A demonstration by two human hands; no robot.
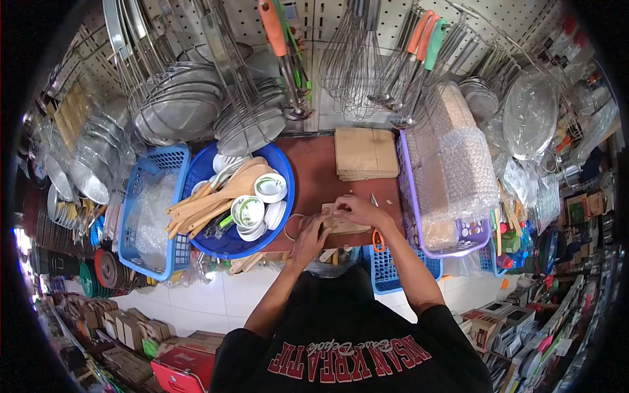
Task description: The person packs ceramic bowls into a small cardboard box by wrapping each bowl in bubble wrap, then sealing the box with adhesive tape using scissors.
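Note:
A small folded piece of brown cardboard lies at the front of the red-brown table, between my hands. My left hand is closed on its left side, the fingertips at the upper left corner. Over its top edge, my right hand bends with the fingers pinched together at the cardboard; whether anything small is between them is hidden. Scissors with orange handles lie just right of the cardboard, partly behind my right forearm. Left of my left hand shows part of a round, ring-like thing, mostly covered.
A stack of flat cardboard sits behind my hands. To the left stand a blue basin of wooden spatulas and small bowls, and a blue basket. A purple basket with bubble-wrapped goods stands right. Whisks and ladles hang above.

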